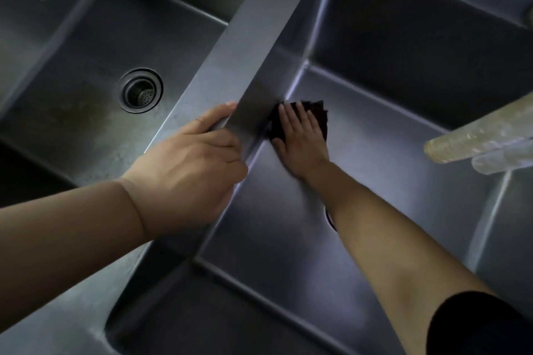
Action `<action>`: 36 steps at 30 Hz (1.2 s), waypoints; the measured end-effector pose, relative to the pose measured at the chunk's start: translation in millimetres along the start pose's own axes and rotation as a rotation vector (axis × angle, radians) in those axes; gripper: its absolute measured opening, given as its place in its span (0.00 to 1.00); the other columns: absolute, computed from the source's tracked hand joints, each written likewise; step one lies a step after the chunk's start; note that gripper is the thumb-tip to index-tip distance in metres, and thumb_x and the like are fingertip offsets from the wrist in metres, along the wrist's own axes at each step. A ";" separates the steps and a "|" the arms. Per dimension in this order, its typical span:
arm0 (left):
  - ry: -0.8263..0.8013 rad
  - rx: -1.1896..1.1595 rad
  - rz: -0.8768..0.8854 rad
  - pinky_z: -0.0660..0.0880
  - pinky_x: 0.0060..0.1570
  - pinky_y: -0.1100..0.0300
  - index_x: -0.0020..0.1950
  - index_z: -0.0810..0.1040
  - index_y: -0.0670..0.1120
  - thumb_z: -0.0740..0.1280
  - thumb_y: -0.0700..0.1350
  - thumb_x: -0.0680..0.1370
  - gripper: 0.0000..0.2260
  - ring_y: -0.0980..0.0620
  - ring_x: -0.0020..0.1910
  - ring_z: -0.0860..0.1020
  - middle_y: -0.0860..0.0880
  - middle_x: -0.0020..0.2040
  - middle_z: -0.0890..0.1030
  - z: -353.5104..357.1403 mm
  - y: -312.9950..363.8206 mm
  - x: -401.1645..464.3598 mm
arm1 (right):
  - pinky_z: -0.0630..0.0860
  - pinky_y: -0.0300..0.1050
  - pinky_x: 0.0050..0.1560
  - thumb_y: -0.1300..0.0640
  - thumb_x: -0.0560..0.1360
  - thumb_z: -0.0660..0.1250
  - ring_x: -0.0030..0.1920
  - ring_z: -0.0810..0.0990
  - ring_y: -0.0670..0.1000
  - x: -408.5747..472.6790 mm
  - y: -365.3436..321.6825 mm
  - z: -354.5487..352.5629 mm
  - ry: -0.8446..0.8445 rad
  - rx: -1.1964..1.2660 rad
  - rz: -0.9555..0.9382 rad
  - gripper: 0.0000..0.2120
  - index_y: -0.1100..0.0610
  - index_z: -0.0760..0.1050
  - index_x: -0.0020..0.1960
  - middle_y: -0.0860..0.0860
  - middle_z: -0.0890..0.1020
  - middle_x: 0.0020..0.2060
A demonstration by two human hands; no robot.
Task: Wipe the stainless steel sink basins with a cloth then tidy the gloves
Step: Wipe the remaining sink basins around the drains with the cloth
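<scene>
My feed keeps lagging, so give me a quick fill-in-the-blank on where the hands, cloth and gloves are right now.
1. The right hand presses the dark ____ flat against the basin floor.
2. The left hand grips the steel ____ between the two basins.
3. The uncovered drain strainer sits in the ____ basin.
4. The pale gloves hang over the ____ edge of the right basin.

Missing: cloth; divider; left; right

Two sink basins (389, 153), one drain (141, 90), one dark cloth (317, 115), two gloves (484, 138), two hands (190, 164).
</scene>
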State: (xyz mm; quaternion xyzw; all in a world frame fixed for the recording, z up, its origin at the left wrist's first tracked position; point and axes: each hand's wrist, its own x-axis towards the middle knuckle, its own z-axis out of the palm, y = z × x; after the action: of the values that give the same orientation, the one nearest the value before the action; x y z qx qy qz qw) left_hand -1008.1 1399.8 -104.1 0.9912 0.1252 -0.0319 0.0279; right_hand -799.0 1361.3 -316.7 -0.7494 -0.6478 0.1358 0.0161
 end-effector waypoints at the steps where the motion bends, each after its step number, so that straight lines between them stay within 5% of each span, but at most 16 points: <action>1: -0.002 -0.003 -0.004 0.53 0.74 0.48 0.35 0.78 0.48 0.60 0.41 0.71 0.09 0.46 0.45 0.80 0.48 0.35 0.79 0.0 -0.3 -0.2 | 0.42 0.50 0.75 0.45 0.79 0.53 0.77 0.47 0.55 9.7 8.7 -3.9 0.016 0.006 0.026 0.32 0.56 0.47 0.77 0.53 0.52 0.77; 8: -0.014 -0.014 0.014 0.54 0.74 0.48 0.43 0.83 0.46 0.60 0.42 0.72 0.11 0.47 0.49 0.80 0.49 0.42 0.82 -0.9 -0.5 -0.9 | 0.39 0.50 0.74 0.48 0.79 0.54 0.77 0.44 0.55 39.1 52.7 -24.8 0.043 0.093 0.218 0.31 0.54 0.46 0.77 0.55 0.50 0.77; 14: 0.008 -0.055 0.010 0.59 0.70 0.44 0.53 0.83 0.44 0.55 0.44 0.74 0.19 0.46 0.52 0.81 0.46 0.54 0.83 -5.4 5.3 1.1 | 0.47 0.57 0.75 0.50 0.78 0.56 0.75 0.53 0.60 -51.6 109.2 -26.4 0.134 0.066 0.327 0.29 0.56 0.54 0.76 0.58 0.58 0.75; 19: -0.002 -0.048 0.014 0.60 0.69 0.44 0.56 0.82 0.43 0.56 0.43 0.71 0.20 0.46 0.53 0.81 0.45 0.58 0.81 -7.2 6.8 1.3 | 0.52 0.61 0.73 0.49 0.77 0.56 0.73 0.56 0.64 -136.1 177.7 -27.5 0.133 0.035 0.656 0.30 0.61 0.56 0.75 0.62 0.60 0.74; 25: 0.019 -0.075 -0.004 0.61 0.69 0.43 0.56 0.83 0.44 0.56 0.44 0.73 0.19 0.46 0.52 0.81 0.46 0.57 0.82 -3.7 6.6 -0.2 | 0.49 0.59 0.73 0.47 0.75 0.52 0.74 0.55 0.65 -229.4 139.7 -4.9 0.135 0.095 0.878 0.32 0.62 0.56 0.75 0.63 0.60 0.74; 29: 0.031 -0.081 -0.006 0.62 0.69 0.43 0.55 0.83 0.43 0.55 0.44 0.74 0.19 0.46 0.52 0.81 0.46 0.57 0.82 -4.6 6.4 -0.5 | 0.55 0.62 0.70 0.47 0.73 0.51 0.70 0.63 0.70 -265.5 82.1 9.3 0.074 0.056 0.749 0.33 0.67 0.63 0.71 0.67 0.65 0.70; 32: 0.030 -0.083 -0.003 0.61 0.69 0.44 0.55 0.83 0.43 0.56 0.43 0.73 0.19 0.46 0.52 0.81 0.45 0.56 0.82 -6.1 5.2 -0.4 | 0.52 0.57 0.70 0.48 0.71 0.55 0.68 0.65 0.70 -281.1 47.7 21.0 0.043 -0.032 0.451 0.32 0.67 0.68 0.68 0.67 0.68 0.68; 36: 0.012 -0.072 0.008 0.59 0.70 0.45 0.55 0.83 0.43 0.58 0.43 0.72 0.18 0.47 0.53 0.81 0.45 0.56 0.82 -6.6 3.1 1.0 | 0.50 0.55 0.72 0.42 0.74 0.55 0.71 0.59 0.63 -274.1 4.1 35.8 -0.045 -0.052 0.067 0.31 0.59 0.62 0.71 0.60 0.64 0.71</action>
State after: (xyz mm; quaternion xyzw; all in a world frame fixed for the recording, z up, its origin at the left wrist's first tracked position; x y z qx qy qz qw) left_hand -1006.0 1397.5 -97.4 0.9902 0.1223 -0.0215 0.0631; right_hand -837.0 1087.9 -301.9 -0.7675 -0.6259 0.1364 -0.0226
